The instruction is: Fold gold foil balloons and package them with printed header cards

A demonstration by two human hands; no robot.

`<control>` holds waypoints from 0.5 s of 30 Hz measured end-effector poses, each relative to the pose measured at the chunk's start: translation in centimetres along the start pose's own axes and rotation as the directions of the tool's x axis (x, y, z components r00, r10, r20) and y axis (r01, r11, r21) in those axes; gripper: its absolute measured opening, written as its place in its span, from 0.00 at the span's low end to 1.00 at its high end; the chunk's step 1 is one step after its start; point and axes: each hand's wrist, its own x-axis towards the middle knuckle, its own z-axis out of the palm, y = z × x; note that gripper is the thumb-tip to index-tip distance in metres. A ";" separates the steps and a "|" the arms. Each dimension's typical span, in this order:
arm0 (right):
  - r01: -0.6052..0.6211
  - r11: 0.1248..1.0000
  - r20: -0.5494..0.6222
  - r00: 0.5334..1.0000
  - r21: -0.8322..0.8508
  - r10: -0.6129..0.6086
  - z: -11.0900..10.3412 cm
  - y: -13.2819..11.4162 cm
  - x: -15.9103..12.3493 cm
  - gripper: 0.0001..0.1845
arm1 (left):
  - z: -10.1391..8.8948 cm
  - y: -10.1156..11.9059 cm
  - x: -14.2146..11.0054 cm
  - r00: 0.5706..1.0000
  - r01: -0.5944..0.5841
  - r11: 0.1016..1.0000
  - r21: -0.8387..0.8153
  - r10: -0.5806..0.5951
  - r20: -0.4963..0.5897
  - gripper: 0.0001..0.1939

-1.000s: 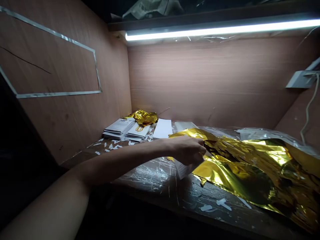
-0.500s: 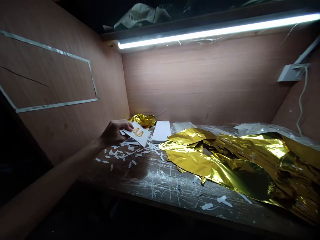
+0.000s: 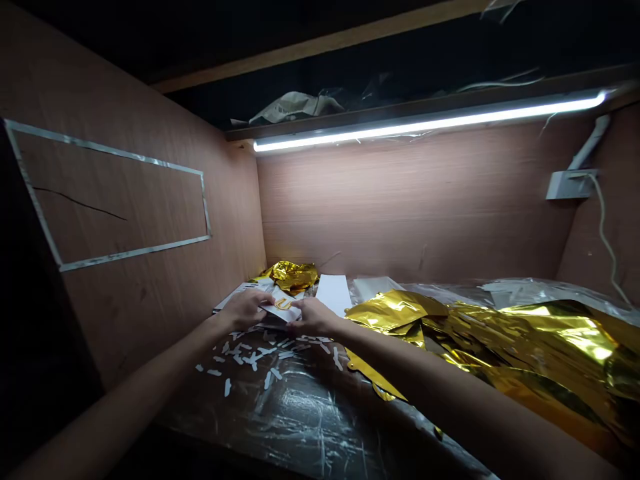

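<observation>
A white card (image 3: 281, 308) with a gold curved shape on its face is held between my two hands above the far left of the table. My left hand (image 3: 245, 309) is closed on the card's left edge, and my right hand (image 3: 311, 316) grips its right edge. Below and in front of the hands lie many small white paper strips (image 3: 250, 355). Just right of my right hand stands a white stack of cards or paper (image 3: 334, 293). Crumpled gold foil (image 3: 291, 275) lies behind the card. Whether the gold shape is foil stuck on or loose, I cannot tell.
Large gold foil balloons (image 3: 500, 333), flat and overlapping, cover the right side of the table (image 3: 300, 420), under my right forearm. Clear plastic bags (image 3: 555, 293) lie behind them. A lit tube lamp (image 3: 430, 123) hangs below the shelf. A white socket box (image 3: 570, 185) is on the right wall.
My right hand has come into view and taken the card's right edge. The card now sits between both hands. The camera view has tilted upward.
</observation>
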 end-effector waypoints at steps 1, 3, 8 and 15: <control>-0.053 0.998 0.005 0.999 0.023 0.053 0.3 0.1 1.1 0.24 | -0.2 -0.2 0.5 1.000 0.013 0.999 0.047 -0.014 0.027 0.18; -0.127 0.989 0.003 0.992 0.079 0.127 0.6 0.2 2.6 0.17 | -0.4 -0.5 1.3 0.997 0.033 0.994 0.100 -0.040 0.071 0.18; -0.213 0.943 -0.006 0.975 0.258 0.222 1.4 1.5 4.3 0.15 | 0.7 -0.9 2.5 0.981 0.004 0.999 0.041 -0.012 0.194 0.19; -0.399 0.635 0.035 0.862 0.661 0.505 2.5 3.1 6.6 0.15 | 2.3 -1.3 2.3 0.974 -0.131 0.991 -0.029 0.134 0.183 0.21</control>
